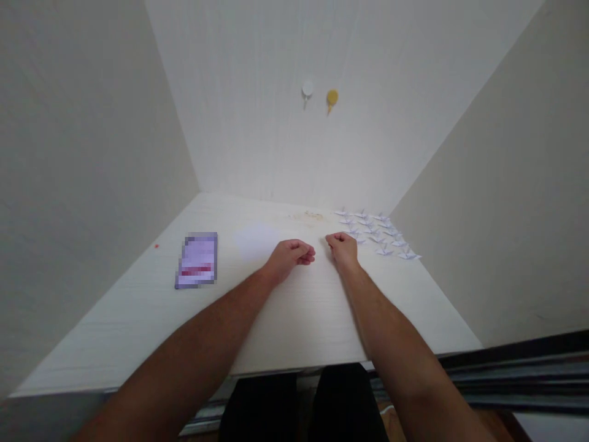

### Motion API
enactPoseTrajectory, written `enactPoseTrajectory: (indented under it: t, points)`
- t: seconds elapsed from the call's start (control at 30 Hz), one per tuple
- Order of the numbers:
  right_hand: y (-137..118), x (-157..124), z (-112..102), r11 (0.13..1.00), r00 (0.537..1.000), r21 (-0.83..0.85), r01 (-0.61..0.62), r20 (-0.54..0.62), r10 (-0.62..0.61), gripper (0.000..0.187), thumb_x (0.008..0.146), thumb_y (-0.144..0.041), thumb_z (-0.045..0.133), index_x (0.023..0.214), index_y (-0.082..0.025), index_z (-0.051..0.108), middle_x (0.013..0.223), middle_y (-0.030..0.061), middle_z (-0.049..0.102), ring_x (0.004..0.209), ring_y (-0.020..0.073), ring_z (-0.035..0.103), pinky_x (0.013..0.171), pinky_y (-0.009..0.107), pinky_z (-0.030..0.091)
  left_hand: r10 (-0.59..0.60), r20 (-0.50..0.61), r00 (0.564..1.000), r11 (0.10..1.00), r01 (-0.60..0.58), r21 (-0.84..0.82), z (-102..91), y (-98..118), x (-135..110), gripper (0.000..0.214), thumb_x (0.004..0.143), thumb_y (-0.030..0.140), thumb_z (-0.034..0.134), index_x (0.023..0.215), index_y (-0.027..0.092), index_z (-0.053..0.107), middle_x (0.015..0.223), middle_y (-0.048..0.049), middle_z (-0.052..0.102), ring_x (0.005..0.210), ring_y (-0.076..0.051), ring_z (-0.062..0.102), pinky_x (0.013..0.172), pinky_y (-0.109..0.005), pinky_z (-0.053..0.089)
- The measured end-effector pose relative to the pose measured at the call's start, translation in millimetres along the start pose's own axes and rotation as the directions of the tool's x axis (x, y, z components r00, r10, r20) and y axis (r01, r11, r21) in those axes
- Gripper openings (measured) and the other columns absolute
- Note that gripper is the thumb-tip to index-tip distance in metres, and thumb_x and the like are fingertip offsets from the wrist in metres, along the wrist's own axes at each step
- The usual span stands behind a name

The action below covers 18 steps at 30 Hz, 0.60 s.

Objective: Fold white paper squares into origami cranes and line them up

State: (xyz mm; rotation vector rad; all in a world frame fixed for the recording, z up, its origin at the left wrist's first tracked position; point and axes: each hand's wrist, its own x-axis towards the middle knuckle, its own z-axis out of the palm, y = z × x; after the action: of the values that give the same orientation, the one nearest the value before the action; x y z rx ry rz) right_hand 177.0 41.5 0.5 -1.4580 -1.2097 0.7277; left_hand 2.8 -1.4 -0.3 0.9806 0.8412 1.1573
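Both hands rest over the middle of the white tabletop (294, 325), a short gap between them. My left hand (292, 258) is closed, its fingers curled inward and the thumb lying along them. Across from it, my right hand (344, 247) is closed in a pinch near the tabletop. Whatever either hand may hold is too small or hidden to make out. Close to the right hand stand several small white folded paper cranes (384, 251), set out in rows. Left of my left hand lies a pale white sheet (257, 238), probably paper, with faint edges.
A phone or tablet with a blurred purple screen (197, 258) lies on the left. Nearby is a tiny red speck (157, 246). Brownish marks (313, 215) show at the back. White (307, 89) and yellow (332, 97) hooks are on the back wall; walls enclose both sides.
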Motion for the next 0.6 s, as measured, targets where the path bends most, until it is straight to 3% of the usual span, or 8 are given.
enactPoseTrajectory:
  t: [0.23, 0.3, 0.37, 0.43, 0.5, 0.57, 0.6]
  points:
    - [19, 3, 1, 0.987, 0.997, 0.161, -0.025, 0.079, 0.012, 0.024, 0.063, -0.04, 0.072, 0.067, -0.018, 0.063, 0.052, -0.0036, 0.055, 0.047, 0.0103, 0.042, 0.047, 0.025, 0.033, 0.011, -0.011, 1.0, 0.997, -0.011, 0.073, 1.6, -4, 0, 0.025, 0.072, 0.037, 0.073, 0.076, 0.012, 0.068, 0.079, -0.0082, 0.071, 0.067, -0.015, 0.065, 0.067, -0.031, 0.052]
    - [20, 4, 3, 0.983, 0.996, 0.179, -0.032, 0.091, 0.016, 0.023, 0.064, -0.039, 0.073, 0.068, -0.018, 0.065, 0.054, -0.0036, 0.056, 0.047, 0.01, 0.041, 0.047, 0.025, 0.033, 0.043, -0.046, 0.998, 0.985, -0.034, 0.168, 2.4, -3, -1, 0.024, 0.074, 0.037, 0.07, 0.077, 0.014, 0.067, 0.079, -0.0068, 0.07, 0.064, -0.014, 0.063, 0.064, -0.029, 0.05]
    - [19, 5, 4, 0.987, 0.996, 0.161, -0.025, 0.088, 0.011, 0.023, 0.063, -0.038, 0.073, 0.067, -0.018, 0.065, 0.055, -0.003, 0.057, 0.048, 0.0102, 0.043, 0.049, 0.025, 0.034, 0.112, -0.121, 0.986, 0.924, -0.059, 0.378, -0.2, 1, -2, 0.02, 0.076, 0.036, 0.067, 0.079, 0.016, 0.067, 0.075, -0.0044, 0.069, 0.062, -0.013, 0.06, 0.061, -0.028, 0.048]
    - [18, 5, 5, 0.989, 0.995, 0.142, -0.035, 0.1, 0.021, 0.023, 0.064, -0.038, 0.073, 0.068, -0.017, 0.066, 0.056, -0.0024, 0.058, 0.05, 0.0109, 0.044, 0.05, 0.025, 0.035, 0.258, -0.236, 0.937, 0.746, -0.038, 0.665, -8.3, 10, 0, 0.016, 0.078, 0.033, 0.064, 0.077, 0.017, 0.067, 0.072, -0.0034, 0.067, 0.066, -0.015, 0.06, 0.065, -0.029, 0.047]
    - [17, 6, 5, 0.99, 0.994, 0.132, -0.04, 0.107, 0.026, 0.023, 0.065, -0.039, 0.072, 0.069, -0.017, 0.066, 0.056, -0.0024, 0.057, 0.05, 0.0111, 0.044, 0.051, 0.025, 0.035, 0.391, -0.308, 0.868, 0.516, 0.071, 0.854, -21.7, 22, 3, 0.015, 0.08, 0.027, 0.059, 0.087, 0.018, 0.069, 0.081, -0.005, 0.069, 0.077, -0.018, 0.063, 0.075, -0.031, 0.049]
    - [15, 6, 5, 0.992, 0.994, 0.118, -0.035, 0.105, 0.022, 0.022, 0.065, -0.039, 0.071, 0.068, -0.017, 0.067, 0.056, -0.0023, 0.057, 0.051, 0.0113, 0.044, 0.051, 0.026, 0.035, 0.478, -0.363, 0.8, 0.303, 0.238, 0.923, -37.7, 33, 6, 0.024, 0.079, 0.023, 0.058, 0.099, 0.017, 0.068, 0.097, -0.0092, 0.07, 0.093, -0.022, 0.063, 0.086, -0.035, 0.048]
    - [15, 6, 5, 0.993, 0.994, 0.118, -0.031, 0.109, 0.018, 0.022, 0.065, -0.039, 0.071, 0.068, -0.017, 0.067, 0.056, -0.0023, 0.057, 0.051, 0.0114, 0.045, 0.052, 0.026, 0.035, 0.477, -0.382, 0.792, 0.219, 0.314, 0.924, -45.5, 38, 7, 0.03, 0.078, 0.024, 0.059, 0.106, 0.016, 0.067, 0.104, -0.0119, 0.068, 0.1, -0.025, 0.062, 0.09, -0.036, 0.048]
